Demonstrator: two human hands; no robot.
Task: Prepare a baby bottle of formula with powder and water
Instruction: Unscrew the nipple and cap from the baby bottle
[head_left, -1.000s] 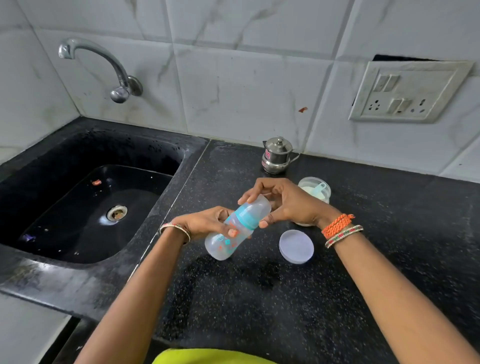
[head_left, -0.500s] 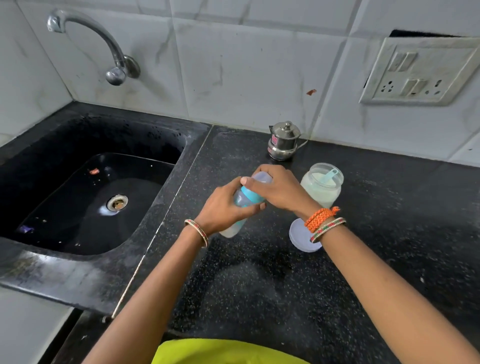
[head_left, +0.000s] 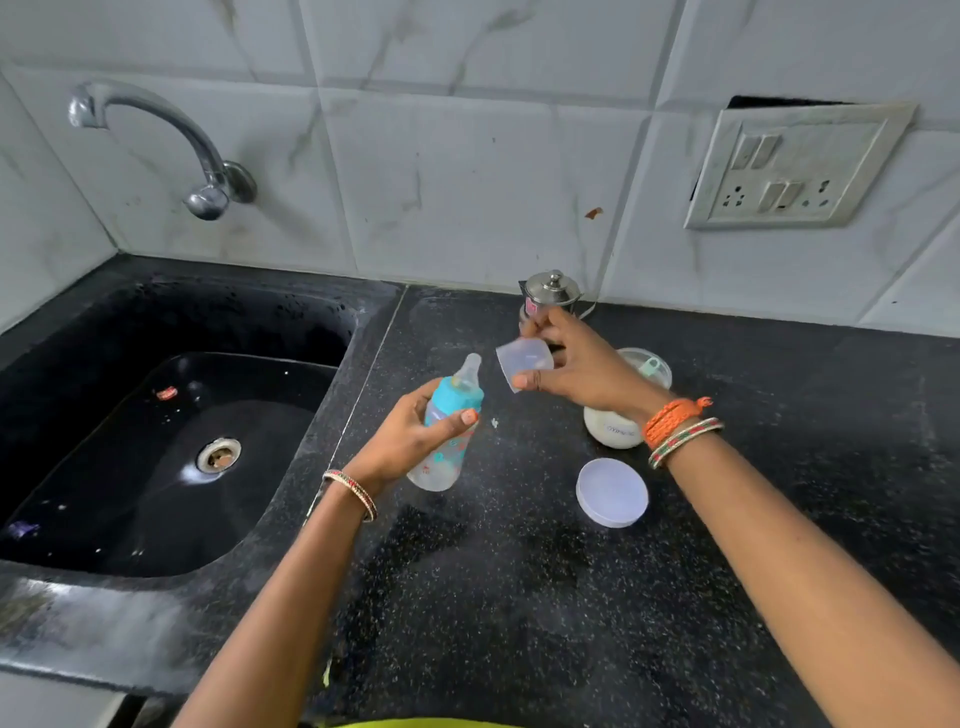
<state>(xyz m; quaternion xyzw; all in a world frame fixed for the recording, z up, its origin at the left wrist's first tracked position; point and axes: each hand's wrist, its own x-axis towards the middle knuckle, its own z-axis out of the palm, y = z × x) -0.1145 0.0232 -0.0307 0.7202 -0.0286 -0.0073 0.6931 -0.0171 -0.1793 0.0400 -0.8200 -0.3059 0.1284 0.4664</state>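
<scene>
My left hand (head_left: 410, 441) grips a clear baby bottle (head_left: 448, 441) with a blue collar and a bare teat, held tilted above the black counter (head_left: 519, 597). Just to its right, my right hand (head_left: 576, 364) holds the bottle's clear cap (head_left: 522, 361), apart from the teat. Behind my right wrist stands an open jar of white powder (head_left: 613, 428) with a pale green scoop (head_left: 649, 366) in it. The jar's round white lid (head_left: 612, 492) lies flat on the counter in front of it.
A black sink (head_left: 171, 452) with a drain lies at the left, under a wall tap (head_left: 197, 150). A small steel lidded pot (head_left: 550, 293) stands against the tiled wall behind my right hand. A switch and socket plate (head_left: 795, 166) is on the wall at right.
My right hand has pulled the clear cap off the bottle and drawn it up and to the right. The teat now shows. My left hand still holds the bottle.
</scene>
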